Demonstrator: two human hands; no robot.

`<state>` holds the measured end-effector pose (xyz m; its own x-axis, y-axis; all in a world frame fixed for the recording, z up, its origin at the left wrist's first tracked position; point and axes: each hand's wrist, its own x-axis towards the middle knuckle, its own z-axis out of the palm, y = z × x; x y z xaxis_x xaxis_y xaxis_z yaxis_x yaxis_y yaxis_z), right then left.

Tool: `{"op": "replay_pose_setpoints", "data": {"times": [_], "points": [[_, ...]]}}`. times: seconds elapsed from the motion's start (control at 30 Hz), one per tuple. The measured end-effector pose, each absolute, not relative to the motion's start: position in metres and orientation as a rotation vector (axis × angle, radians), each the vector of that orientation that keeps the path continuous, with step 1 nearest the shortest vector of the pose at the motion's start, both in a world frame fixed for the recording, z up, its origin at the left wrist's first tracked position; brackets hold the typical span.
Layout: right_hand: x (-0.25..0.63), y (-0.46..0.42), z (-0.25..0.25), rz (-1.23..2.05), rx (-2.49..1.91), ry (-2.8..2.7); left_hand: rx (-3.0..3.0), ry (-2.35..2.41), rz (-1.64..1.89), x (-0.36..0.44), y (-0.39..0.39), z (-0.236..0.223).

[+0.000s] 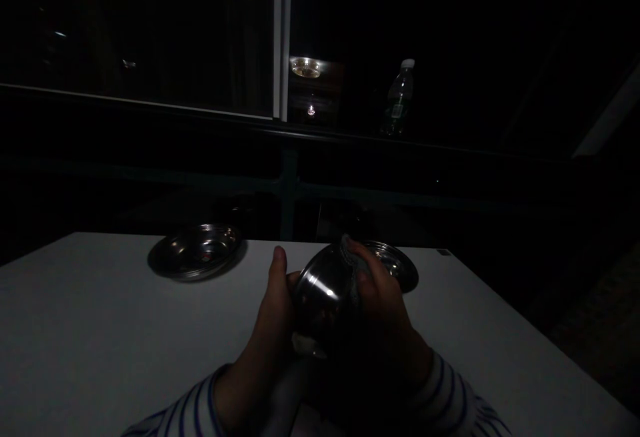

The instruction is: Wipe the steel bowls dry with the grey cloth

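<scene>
A shiny metal bowl (323, 290) is held tilted on its side above the table, between my two hands. My left hand (275, 310) grips its left side, thumb pointing up and the other fingers mostly hidden behind it. My right hand (385, 303) presses a grey cloth (354, 263) against the bowl's right rim and side, fingers bent over the cloth. Something pale (307, 345) shows under the bowl, too dark to make out.
A metal dish (195, 253) stands on the white table (100, 330) at the far left. Another metal dish (403, 267) is behind my right hand, partly covered. A plastic bottle (399, 100) stands by the dark window, beyond the table's far edge.
</scene>
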<state>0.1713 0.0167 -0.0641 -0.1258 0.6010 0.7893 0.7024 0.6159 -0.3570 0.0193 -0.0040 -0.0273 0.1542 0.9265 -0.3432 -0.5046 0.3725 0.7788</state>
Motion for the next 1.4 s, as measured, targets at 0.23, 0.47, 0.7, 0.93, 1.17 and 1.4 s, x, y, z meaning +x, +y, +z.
{"op": "replay_pose_setpoints", "data": {"times": [0.23,0.47,0.7,0.93,1.17,1.4], "points": [[0.155,0.015,-0.069,-0.405,-0.845,-1.957,0.491,0.947,1.116,0.02,0.0,-0.032],[0.129,-0.014,-0.06,-0.452,-0.829,-2.251,0.44,0.952,1.073,0.017,-0.001,-0.028],[0.156,0.007,-0.058,-0.402,-0.753,-2.011,0.584,0.997,1.09,0.016,0.001,-0.028],[0.178,0.018,-0.06,-0.005,-1.065,-1.774,0.738,1.047,1.195,0.006,0.002,-0.029],[0.172,0.024,-0.081,0.195,-1.041,-1.573,0.536,0.889,1.547,-0.009,0.003,0.003],[0.172,0.02,-0.072,0.224,-1.002,-1.513,0.618,0.978,1.353,-0.004,0.006,-0.01]]}}
